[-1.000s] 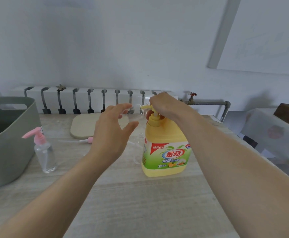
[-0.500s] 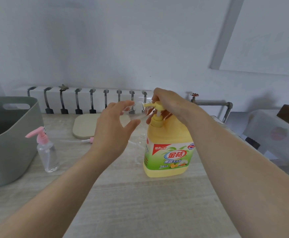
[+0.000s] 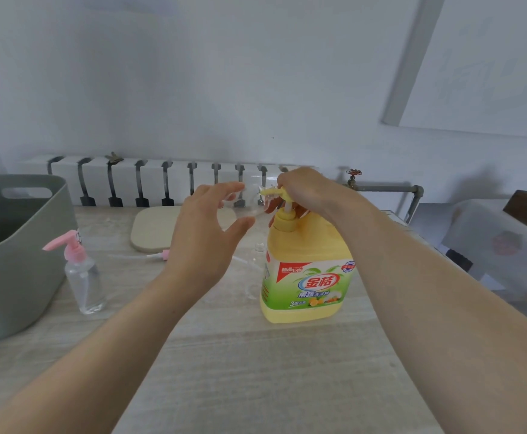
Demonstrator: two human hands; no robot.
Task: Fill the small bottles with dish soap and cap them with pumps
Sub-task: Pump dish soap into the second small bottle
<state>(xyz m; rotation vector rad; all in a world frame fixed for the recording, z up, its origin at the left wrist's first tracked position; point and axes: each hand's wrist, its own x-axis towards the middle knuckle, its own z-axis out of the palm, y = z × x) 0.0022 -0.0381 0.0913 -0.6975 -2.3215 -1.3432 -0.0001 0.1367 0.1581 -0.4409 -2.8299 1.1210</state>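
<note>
The left hand (image 3: pixel 212 236) is holding a clear small bottle (image 3: pixel 245 203) between its curved fingers and thumb. It is keeping the bottle raised at the height of the top of the jug of dish soap (image 3: pixel 307 277), just to the jug's left. The bottle's mouth appears to be facing the spout of the yellow pump (image 3: pixel 271 192). The right hand (image 3: pixel 306 191) is curling over the head of that pump from above, fingers wrapped around it, seemingly ready to press.

Judging by the layout, the filling is only getting going. A capped bottle (image 3: pixel 83 277) with a pink top is standing well to the left of the jug, though its body is looking clear and I cannot tell whether any soap is in it. An open bottle (image 3: pixel 257 264) is waiting just beside the jug's left side, uncapped. A loose pink pump (image 3: pixel 159 255) is lying flat on the table (image 3: pixel 256 371), left of the jug and partly behind the left wrist. So at least two bottles are likely awaiting soap and caps.

The held bottle is showing as little more than glints and a faint outline. Its fill level cannot be made out.
</note>
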